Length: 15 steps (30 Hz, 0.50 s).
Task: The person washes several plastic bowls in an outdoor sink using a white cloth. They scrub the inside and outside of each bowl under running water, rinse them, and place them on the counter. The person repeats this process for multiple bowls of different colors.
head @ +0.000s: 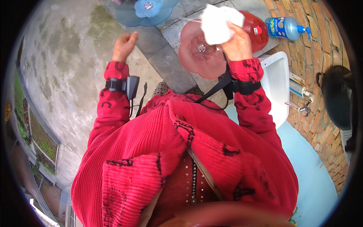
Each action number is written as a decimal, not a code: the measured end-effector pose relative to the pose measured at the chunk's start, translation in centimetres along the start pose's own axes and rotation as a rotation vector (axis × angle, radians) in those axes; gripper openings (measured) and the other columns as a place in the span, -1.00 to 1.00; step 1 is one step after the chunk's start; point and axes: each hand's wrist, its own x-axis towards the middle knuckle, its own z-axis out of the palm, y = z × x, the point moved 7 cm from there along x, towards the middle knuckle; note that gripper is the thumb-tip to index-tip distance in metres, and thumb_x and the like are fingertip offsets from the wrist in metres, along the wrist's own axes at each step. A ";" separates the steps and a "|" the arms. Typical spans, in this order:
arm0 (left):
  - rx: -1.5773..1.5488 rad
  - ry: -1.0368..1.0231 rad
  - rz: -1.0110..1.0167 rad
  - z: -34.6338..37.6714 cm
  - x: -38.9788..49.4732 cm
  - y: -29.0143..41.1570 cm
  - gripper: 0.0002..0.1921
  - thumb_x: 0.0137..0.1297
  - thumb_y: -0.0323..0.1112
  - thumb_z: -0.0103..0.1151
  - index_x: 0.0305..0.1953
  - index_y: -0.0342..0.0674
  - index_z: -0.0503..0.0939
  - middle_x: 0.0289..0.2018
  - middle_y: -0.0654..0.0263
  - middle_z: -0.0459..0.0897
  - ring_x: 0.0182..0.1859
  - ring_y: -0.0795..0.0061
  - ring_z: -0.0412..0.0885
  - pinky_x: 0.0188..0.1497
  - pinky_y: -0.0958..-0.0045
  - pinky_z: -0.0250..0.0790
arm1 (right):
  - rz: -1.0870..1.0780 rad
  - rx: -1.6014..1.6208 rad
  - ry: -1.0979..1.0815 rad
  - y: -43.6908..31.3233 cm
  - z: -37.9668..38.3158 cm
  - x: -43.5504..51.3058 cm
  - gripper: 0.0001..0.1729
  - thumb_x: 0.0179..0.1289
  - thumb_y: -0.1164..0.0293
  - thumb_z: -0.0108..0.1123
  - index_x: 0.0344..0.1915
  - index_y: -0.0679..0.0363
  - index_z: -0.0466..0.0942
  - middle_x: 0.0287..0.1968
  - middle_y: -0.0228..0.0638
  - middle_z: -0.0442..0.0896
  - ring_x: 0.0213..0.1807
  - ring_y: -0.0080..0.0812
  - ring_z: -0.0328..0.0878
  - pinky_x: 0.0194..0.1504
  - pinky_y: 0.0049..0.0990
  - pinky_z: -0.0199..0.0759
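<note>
My right hand [239,42] grips a white cloth [218,25], bunched and slightly blurred. Below the cloth lies a translucent pink flower-shaped tray [210,66], partly hidden by cloth and wrist. Just beyond that hand is a red plastic basin or bowl [261,39] with a small sticker. My left hand [123,48] is raised over the concrete to the left, its fingers curled together and nothing visible in them. Farther ahead sits a translucent blue flower-shaped tray [124,17], cut off by the top of the view.
A white ceramic sink [276,90] is at my right, with a metal tap [295,106] beside it. By the brick wall [320,54] lies a clear pump bottle [290,28] bearing a label. A black wok-like pan [337,99] is against the bricks. Grey slabs [163,62] border the concrete.
</note>
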 end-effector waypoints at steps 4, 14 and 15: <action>0.100 -0.214 0.053 5.9 -3.1 4.1 -0.53 0.19 0.10 0.06 -0.42 -0.28 0.56 -0.58 0.39 0.48 -0.48 0.63 0.38 -0.40 0.53 0.27 | -0.220 -0.120 0.142 -4.7 -3.7 -2.7 -0.57 0.13 0.57 0.04 0.05 0.37 0.32 0.01 -0.15 0.48 0.08 -0.26 0.42 0.15 -0.27 0.25; 0.443 -0.267 0.214 12.3 -2.8 8.1 -0.47 0.14 0.19 -0.02 -0.40 -0.26 0.58 -0.47 0.12 0.62 -0.32 0.13 0.59 -0.25 0.28 0.40 | -0.484 -0.527 0.468 -8.2 -12.0 -7.4 -0.73 0.12 0.49 0.14 -0.15 0.35 0.50 -0.12 -0.25 0.56 -0.01 -0.46 0.45 0.05 -0.50 0.23; 0.447 -0.275 0.197 12.5 -2.7 8.0 -0.48 0.14 0.18 -0.02 -0.40 -0.25 0.58 -0.47 0.11 0.62 -0.32 0.13 0.59 -0.24 0.28 0.40 | -0.494 -0.574 0.441 -8.0 -12.7 -7.2 -0.73 0.11 0.48 0.16 -0.16 0.35 0.50 -0.14 -0.27 0.57 -0.04 -0.49 0.46 0.02 -0.53 0.25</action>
